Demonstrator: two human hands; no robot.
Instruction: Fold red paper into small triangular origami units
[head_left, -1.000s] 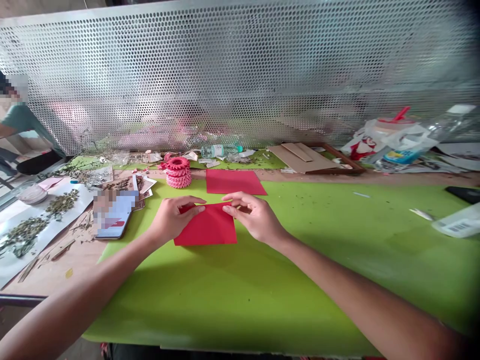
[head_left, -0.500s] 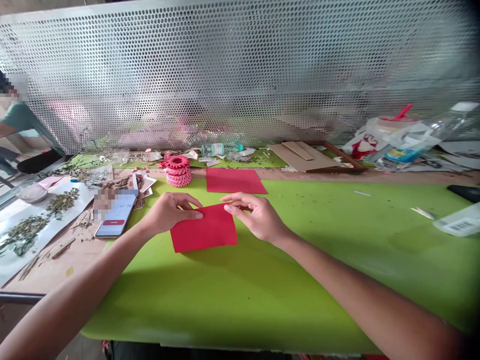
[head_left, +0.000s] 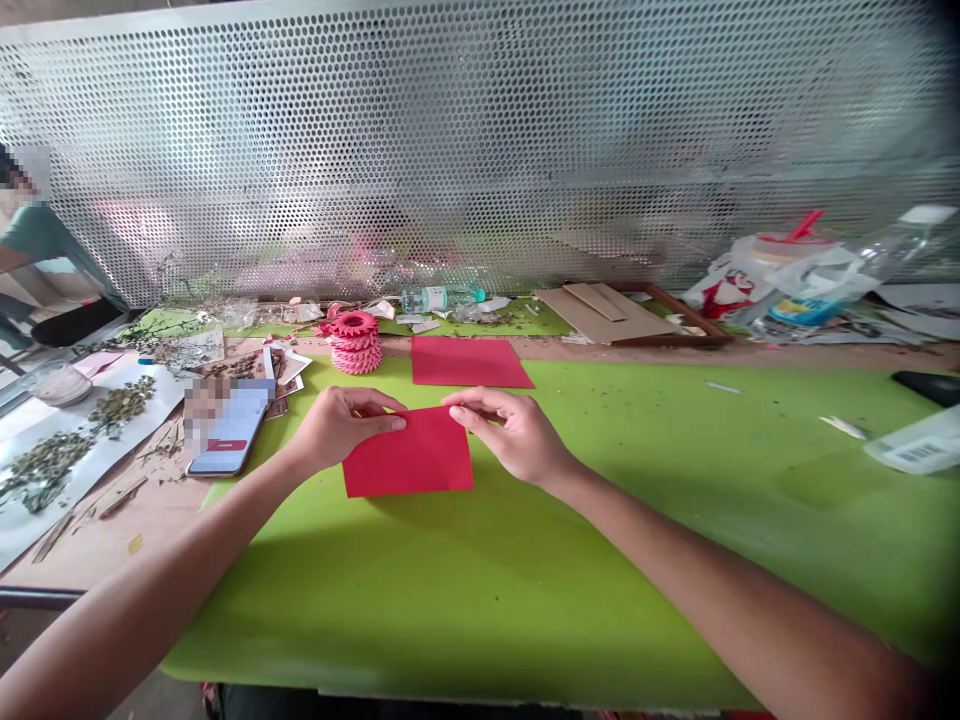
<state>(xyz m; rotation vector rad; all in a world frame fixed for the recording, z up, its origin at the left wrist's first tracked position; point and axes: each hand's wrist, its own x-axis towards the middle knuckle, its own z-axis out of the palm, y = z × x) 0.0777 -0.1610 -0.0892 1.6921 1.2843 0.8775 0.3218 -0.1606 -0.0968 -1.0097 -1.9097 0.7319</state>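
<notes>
A rectangular sheet of red paper is held up over the green table top, tilted toward me. Its upper left edge is pinched by my left hand, thumb in front and fingers behind. At the upper right corner, my right hand grips the same sheet between thumb and fingertips. Behind the hands a second red sheet lies flat. To its left stands a stack of pink and red rings with toothed edges.
Left of my arm lies a phone, near dried plant bits on white paper. Along the back are a small bottle, cardboard pieces and plastic bags. A perforated metal panel rises behind. Another person is at far left.
The right thumb and fingertips have closed on the sheet's upper right corner. The sheet's lower edge has risen slightly. My left hand keeps its hold.
</notes>
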